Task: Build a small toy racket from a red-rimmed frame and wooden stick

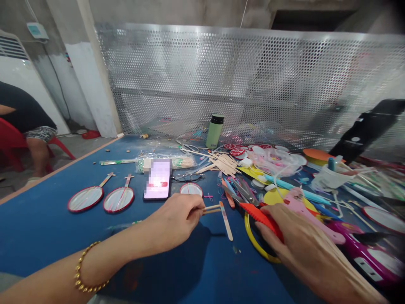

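Steadiness first

The left hand (175, 217) pinches thin sticks (211, 209) just below the frame's centre; a firm hold near their ends should limit wobble. A flat stick (226, 221) meets those ends; whether it is joined, I cannot tell. At lower right, the right hand (297, 236) has its fingers closed round a red-handled tool (262, 217), best pointed clear of the left fingertips. Farther out, red-rimmed discs (85, 199) lie at centre left.

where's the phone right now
In the head view, the phone is left of centre on the blue table, beyond the left hand, between a red-rimmed paddle to its left and a red-rimmed disc to its right.
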`<state>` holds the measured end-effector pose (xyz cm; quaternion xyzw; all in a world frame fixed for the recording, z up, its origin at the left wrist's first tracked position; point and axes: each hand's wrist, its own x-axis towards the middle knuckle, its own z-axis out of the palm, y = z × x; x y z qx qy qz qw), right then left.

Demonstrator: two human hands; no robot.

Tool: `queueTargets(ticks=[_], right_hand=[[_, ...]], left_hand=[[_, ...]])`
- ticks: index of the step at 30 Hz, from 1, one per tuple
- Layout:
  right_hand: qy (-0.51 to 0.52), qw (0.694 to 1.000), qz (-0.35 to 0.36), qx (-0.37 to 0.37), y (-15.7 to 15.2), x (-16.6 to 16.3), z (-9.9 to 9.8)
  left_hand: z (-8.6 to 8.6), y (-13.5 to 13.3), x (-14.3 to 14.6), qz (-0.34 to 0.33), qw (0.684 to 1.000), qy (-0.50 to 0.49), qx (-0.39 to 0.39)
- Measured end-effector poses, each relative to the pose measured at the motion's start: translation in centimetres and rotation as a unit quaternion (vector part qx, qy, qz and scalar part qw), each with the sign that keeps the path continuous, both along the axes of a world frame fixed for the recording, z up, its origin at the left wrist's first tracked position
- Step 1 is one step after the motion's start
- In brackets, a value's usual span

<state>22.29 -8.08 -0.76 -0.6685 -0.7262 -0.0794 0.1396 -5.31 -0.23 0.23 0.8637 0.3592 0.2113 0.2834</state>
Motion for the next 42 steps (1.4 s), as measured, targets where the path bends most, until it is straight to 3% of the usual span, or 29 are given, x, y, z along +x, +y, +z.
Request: queueTargets(ticks=[5, 8, 11, 15, 18, 23, 26, 31, 36, 42], right_hand=[[0.000, 0.997, -0.070, 0.021, 3.1, -3.0, 2.4], [-0.047, 0.995, -0.080, -0.022, 6.0, -5.4, 3.3], [-0.080, 0.992, -0.073, -0.057, 8.0, -7.4, 2.7], [-0.103, 0.989, -0.052, -0.090, 8.3, -8.8, 1.7], [-0.105, 0.991, -0.028, -0.083, 7.5, -7.8, 2.5], [-0.100, 0.992, -0.065, -0.048, 5.2, -2.3, 4.1], [-0.117, 0.989, -0.060, -0.066, 3.6, 0.0, 2.4], [-0.154, 0.985, -0.052, -0.054, 2.5, 0.2, -1.2], [-0.185, 0.980, -0.068, 0.014, 3.3, 0.8, -1.7], [-0.128, 0.985, -0.111, -0.036, 4.3, 2.3, -1.7]], left_hand=[[0.0, -0.2, 0.3, 0.010, 1.000, -0.004, -0.020], [-0.2, -0.2, 0.3, 0.013, 1.000, -0.009, -0.019], [-0.4, -0.1, 0.2, 0.011, 1.000, -0.017, -0.007], [-0.4, 0.0, 0.2, 0.004, 1.000, -0.026, 0.006], [-0.4, 0.0, 0.2, 0.007, 1.000, -0.022, 0.000], [-0.7, 0.0, 0.3, 0.015, 0.999, -0.016, -0.028], [-1.0, 0.0, 0.6, 0.011, 0.999, -0.030, -0.031], [-0.8, -0.1, 0.9, 0.021, 0.998, -0.049, -0.035], [0.1, -0.2, 0.9, 0.032, 0.989, -0.076, -0.120], [0.4, -0.1, 0.6, 0.037, 0.976, -0.131, -0.172]])
